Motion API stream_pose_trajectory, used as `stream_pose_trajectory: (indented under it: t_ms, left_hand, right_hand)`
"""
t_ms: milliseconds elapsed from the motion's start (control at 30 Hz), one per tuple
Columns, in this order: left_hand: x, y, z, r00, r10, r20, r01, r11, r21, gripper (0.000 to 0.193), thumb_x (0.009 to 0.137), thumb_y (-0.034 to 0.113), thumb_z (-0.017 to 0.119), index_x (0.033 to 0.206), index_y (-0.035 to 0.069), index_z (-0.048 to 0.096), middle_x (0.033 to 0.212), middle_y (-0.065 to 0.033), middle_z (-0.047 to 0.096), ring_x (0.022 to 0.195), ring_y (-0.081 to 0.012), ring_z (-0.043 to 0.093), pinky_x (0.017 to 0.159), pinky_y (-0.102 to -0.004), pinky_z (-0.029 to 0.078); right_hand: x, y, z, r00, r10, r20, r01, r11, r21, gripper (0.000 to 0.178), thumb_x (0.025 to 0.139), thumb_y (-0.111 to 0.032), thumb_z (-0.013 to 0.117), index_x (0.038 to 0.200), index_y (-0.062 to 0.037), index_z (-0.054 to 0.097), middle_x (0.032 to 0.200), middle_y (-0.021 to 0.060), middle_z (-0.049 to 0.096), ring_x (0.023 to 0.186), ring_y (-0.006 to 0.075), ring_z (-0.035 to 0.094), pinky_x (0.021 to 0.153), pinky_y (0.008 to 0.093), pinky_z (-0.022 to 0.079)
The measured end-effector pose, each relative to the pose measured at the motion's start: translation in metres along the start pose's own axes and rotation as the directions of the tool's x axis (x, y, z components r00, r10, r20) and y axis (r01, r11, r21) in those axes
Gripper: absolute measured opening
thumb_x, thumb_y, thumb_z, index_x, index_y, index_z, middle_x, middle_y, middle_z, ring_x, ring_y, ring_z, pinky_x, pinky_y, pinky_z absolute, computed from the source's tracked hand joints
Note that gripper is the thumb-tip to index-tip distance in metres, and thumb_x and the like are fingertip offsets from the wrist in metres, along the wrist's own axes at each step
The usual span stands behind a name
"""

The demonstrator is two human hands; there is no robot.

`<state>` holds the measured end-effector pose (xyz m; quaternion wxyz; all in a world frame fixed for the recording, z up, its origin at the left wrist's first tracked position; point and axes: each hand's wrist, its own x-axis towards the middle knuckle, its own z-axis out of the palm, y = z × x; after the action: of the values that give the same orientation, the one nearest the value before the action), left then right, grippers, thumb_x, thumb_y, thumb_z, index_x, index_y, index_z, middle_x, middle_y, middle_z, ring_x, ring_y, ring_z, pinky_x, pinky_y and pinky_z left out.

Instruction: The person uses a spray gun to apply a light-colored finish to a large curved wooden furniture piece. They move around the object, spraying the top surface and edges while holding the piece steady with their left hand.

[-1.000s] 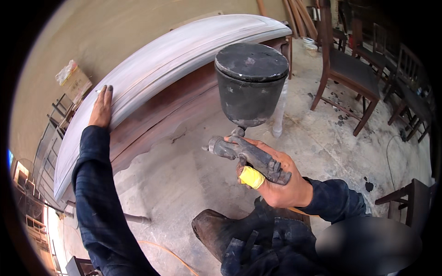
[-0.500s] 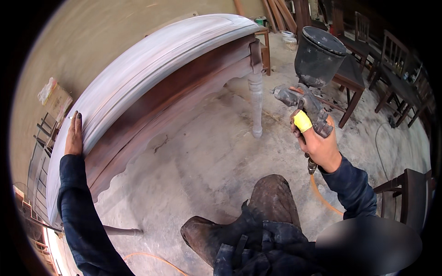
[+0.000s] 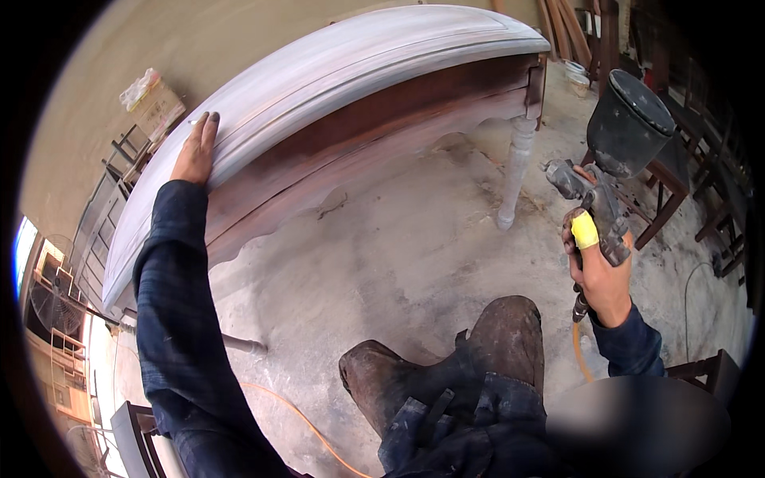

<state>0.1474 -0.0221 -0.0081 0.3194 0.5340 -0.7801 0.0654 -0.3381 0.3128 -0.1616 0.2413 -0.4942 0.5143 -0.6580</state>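
A wooden table (image 3: pixel 343 68) with a whitish, streaky top stands in front of me, its scalloped apron (image 3: pixel 382 115) reddish brown and partly whitened. My left hand (image 3: pixel 196 151) rests on the top near its left front edge, fingers stretched out and holding nothing. On the right, my right hand (image 3: pixel 603 279), yellow tape round its thumb, is wrapped about the grip of a dusty spray gun (image 3: pixel 610 203). A black paint cup (image 3: pixel 629 123) sits on the gun, and an orange air hose (image 3: pixel 582 350) runs down from the handle. The gun is apart from the table; no spray shows.
Pale turned legs, one at the right (image 3: pixel 518 171), carry the table over a stained concrete floor (image 3: pixel 422 231). Dark chairs (image 3: pixel 717 191) stand at the right. A cardboard box (image 3: pixel 157 111) and a fan (image 3: pixel 56 307) are at the left. More hose (image 3: pixel 311 430) crosses the floor near my legs.
My view has turned left, so the table, both hands and the spray gun appear farther right. The left hand stays at the same spot on the top; the right keeps its grip.
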Motion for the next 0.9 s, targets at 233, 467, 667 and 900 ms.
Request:
stream_pose_trajectory:
  t_ms: [233, 467, 667, 900]
  left_hand:
    - [-0.004, -0.002, -0.005, 0.999, -0.036, 0.012, 0.036, 0.999, -0.018, 0.088, 0.099, 0.069, 0.039, 0.149, -0.003, 0.040, 0.149, -0.0293, 0.044, 0.144, -0.0381, 0.038, 0.118, -0.0390, 0.028]
    - [0.000, 0.003, -0.008, 0.999, -0.034, 0.023, 0.034, 0.999, -0.001, 0.086, 0.099, 0.067, 0.039, 0.149, -0.003, 0.040, 0.149, -0.0304, 0.043, 0.144, -0.0392, 0.037, 0.118, -0.0398, 0.028]
    - [0.009, -0.028, -0.001, 0.999, 0.051, 0.002, -0.051, 0.999, -0.014, 0.081, 0.101, 0.062, 0.041, 0.149, -0.003, 0.040, 0.148, -0.0308, 0.045, 0.143, -0.0392, 0.039, 0.118, -0.0391, 0.029]
    - [0.009, -0.051, -0.006, 0.997, 0.082, 0.012, -0.083, 0.996, 0.015, 0.074, 0.104, 0.057, 0.040, 0.150, 0.000, 0.039, 0.149, -0.0262, 0.046, 0.143, -0.0365, 0.040, 0.117, -0.0378, 0.029]
  right_hand:
    - [-0.041, -0.031, 0.067, 0.965, 0.057, 0.258, -0.087, 0.990, 0.107, 0.031, 0.097, -0.010, 0.061, 0.125, 0.0030, 0.055, 0.117, 0.0114, 0.061, 0.094, 0.0118, 0.059, 0.079, 0.0243, 0.047]
    - [-0.058, -0.042, 0.117, 0.846, -0.060, 0.530, -0.096, 0.961, 0.261, 0.047, 0.094, -0.005, 0.065, 0.136, 0.0080, 0.050, 0.143, 0.0176, 0.055, 0.123, 0.0202, 0.057, 0.104, 0.0308, 0.043]
    - [-0.051, -0.019, 0.103, 0.866, -0.141, 0.480, 0.051, 0.979, 0.196, 0.052, 0.093, -0.005, 0.061, 0.142, 0.0019, 0.046, 0.112, 0.0091, 0.062, 0.100, 0.0133, 0.060, 0.086, 0.0265, 0.047]
    - [-0.026, -0.003, 0.026, 0.971, 0.040, 0.236, -0.055, 0.997, 0.057, 0.044, 0.095, -0.006, 0.061, 0.138, 0.0000, 0.054, 0.127, 0.0106, 0.063, 0.098, 0.0143, 0.060, 0.087, 0.0293, 0.049]
